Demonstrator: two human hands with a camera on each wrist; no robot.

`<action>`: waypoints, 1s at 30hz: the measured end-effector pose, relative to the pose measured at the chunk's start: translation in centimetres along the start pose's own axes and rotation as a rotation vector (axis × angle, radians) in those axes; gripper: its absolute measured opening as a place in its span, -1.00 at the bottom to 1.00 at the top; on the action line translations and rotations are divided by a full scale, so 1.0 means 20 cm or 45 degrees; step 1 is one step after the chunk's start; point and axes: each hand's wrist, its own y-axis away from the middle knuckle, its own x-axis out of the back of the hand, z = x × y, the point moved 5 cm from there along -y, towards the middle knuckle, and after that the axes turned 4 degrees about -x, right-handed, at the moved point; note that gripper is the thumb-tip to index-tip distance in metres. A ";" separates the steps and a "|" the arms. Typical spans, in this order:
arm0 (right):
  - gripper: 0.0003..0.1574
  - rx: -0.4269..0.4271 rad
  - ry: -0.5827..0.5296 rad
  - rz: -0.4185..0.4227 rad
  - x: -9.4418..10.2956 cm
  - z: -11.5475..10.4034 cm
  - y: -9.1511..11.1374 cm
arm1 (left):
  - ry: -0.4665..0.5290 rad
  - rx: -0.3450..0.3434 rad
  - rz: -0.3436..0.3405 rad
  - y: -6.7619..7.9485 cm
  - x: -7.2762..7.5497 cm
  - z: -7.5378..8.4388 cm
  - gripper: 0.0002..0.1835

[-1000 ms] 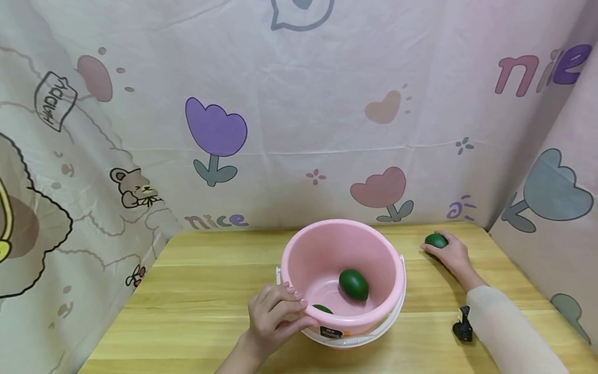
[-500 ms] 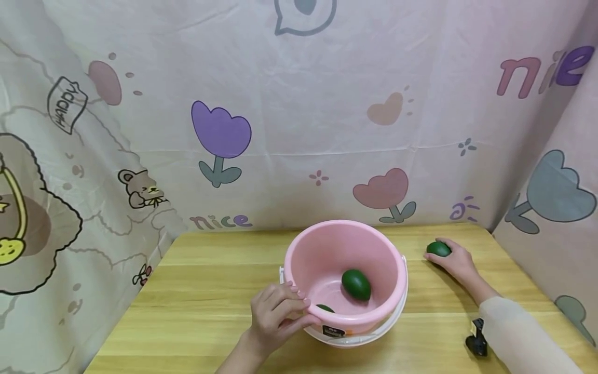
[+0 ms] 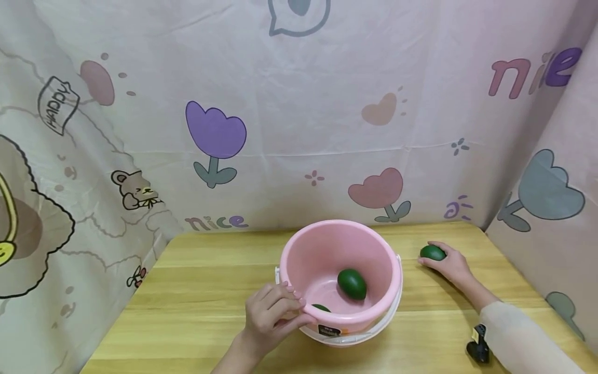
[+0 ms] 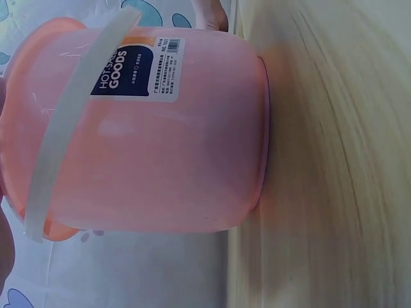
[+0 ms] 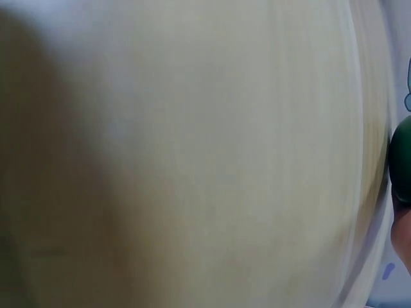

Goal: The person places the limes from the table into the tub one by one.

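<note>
A pink bucket (image 3: 359, 244) stands upright on the wooden table, its white handle (image 3: 343, 340) lowered along the near side. My left hand (image 3: 271, 314) grips the rim at the near left, fingers over the edge and thumb along the outside. Inside the bucket lies a dark green oval fruit (image 3: 352, 284); a second green fruit (image 3: 321, 307) is mostly hidden behind the near rim. To the right of the bucket, my right hand (image 3: 450, 264) holds another dark green oval fruit (image 3: 432, 253) between thumb and fingers, low over the table. The right wrist view catches that fruit (image 5: 401, 160) at its edge.
A wrist camera (image 3: 478, 345) sits by the right sleeve (image 3: 518, 332). The wooden table (image 3: 196, 296) reaches back to a patterned cloth (image 3: 289, 104), which also hangs along both sides. The bucket's label (image 4: 138, 69) shows in the left wrist view.
My right hand, with the green fruit in it, has come slightly nearer along the table. The left hand and bucket keep their places; the head view shifts a little.
</note>
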 end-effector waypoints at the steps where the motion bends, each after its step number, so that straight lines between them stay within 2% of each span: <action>1: -0.04 0.002 0.001 -0.006 -0.01 0.00 0.01 | 0.001 0.002 -0.001 0.00 0.00 0.00 -0.65; 15: -0.02 0.062 -0.077 -0.045 -0.05 -0.04 0.08 | 0.009 0.008 0.027 0.01 0.00 0.00 -0.64; 25: -0.15 0.086 -0.111 -0.079 -0.07 -0.07 0.14 | 0.004 0.012 0.027 0.01 0.01 0.00 -0.64; 30: -0.09 0.112 -0.111 -0.118 -0.09 -0.08 0.16 | 0.000 0.012 0.023 0.02 0.01 0.01 -0.65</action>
